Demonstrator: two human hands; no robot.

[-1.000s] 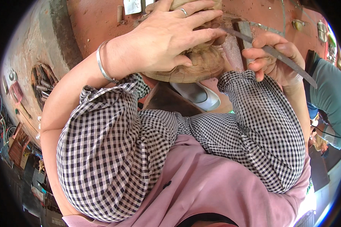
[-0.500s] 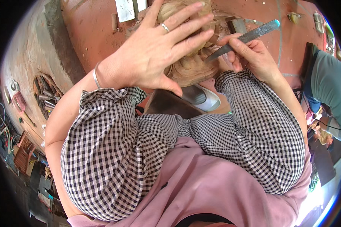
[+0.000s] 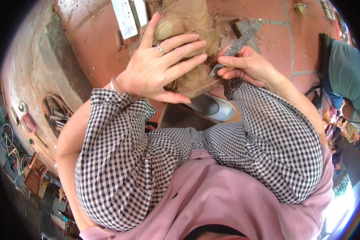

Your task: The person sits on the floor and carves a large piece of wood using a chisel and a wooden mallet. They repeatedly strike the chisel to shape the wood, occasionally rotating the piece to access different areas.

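Observation:
A carved wooden figure (image 3: 194, 82) stands in front of my knees, partly covered by my left hand. My left hand (image 3: 164, 64) lies spread over its near side, fingers apart, with a ring and a bracelet; it grips nothing. To its right, my right hand (image 3: 244, 66) is closed round a flat grey metal chisel (image 3: 241, 42). The chisel slants, its upper end toward the far right and its lower tip down at the wood's right side. Whether the tip touches the wood I cannot tell.
Under the figure is a dark block (image 3: 184, 116), with a shoe (image 3: 220, 110) beside it. White strips (image 3: 125, 20) and a small wooden block (image 3: 242, 28) lie on the red tiled floor (image 3: 272, 44). Several tools (image 3: 56, 112) fill a hole in the ledge at left. Another person's leg (image 3: 346, 76) shows at right.
My right hand has shifted left and slightly down, and the chisel now stands steeper. My left hand has moved left and down a little, still spread. The view has shifted slightly.

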